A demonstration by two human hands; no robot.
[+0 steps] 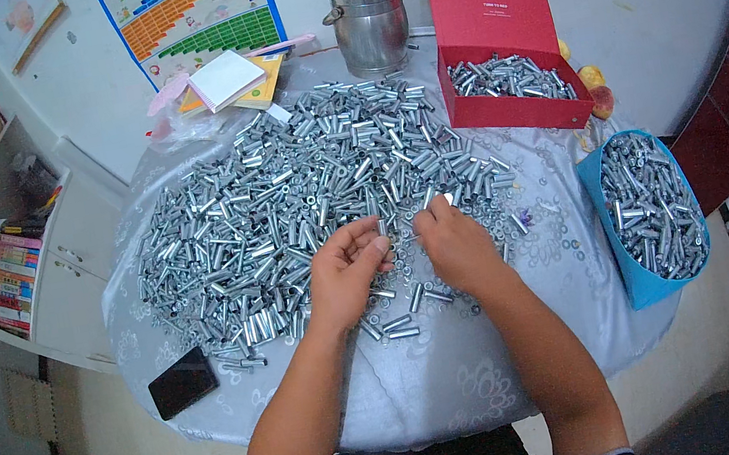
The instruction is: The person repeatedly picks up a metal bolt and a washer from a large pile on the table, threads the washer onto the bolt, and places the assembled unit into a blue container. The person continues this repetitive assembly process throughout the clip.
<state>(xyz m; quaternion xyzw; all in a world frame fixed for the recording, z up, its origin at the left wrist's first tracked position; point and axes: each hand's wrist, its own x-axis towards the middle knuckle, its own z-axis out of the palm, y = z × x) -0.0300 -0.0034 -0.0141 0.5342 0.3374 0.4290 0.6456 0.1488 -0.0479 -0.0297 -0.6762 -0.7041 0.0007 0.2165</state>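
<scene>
A broad heap of silvery metal sleeves and bolt-like pieces (307, 170) covers much of the table, with small rings or washers scattered among them. My left hand (348, 271) is over the near side of the heap, its fingers curled and the thumb bent in toward them. A small metal tube (383, 225) shows right beside its fingertips; whether it is gripped I cannot tell. Just to the right, my right hand (460, 248) is closed in a pinch, and its fingers hide what they hold. Several loose sleeves (399, 323) lie between my forearms.
A blue container (601, 217) full of bolt assemblies stands at the right. Behind it, an open red box (509, 113) holds more metal pieces. A steel canister (371, 29) and notebooks (226, 79) are at the back. A black phone (182, 383) lies near the left edge.
</scene>
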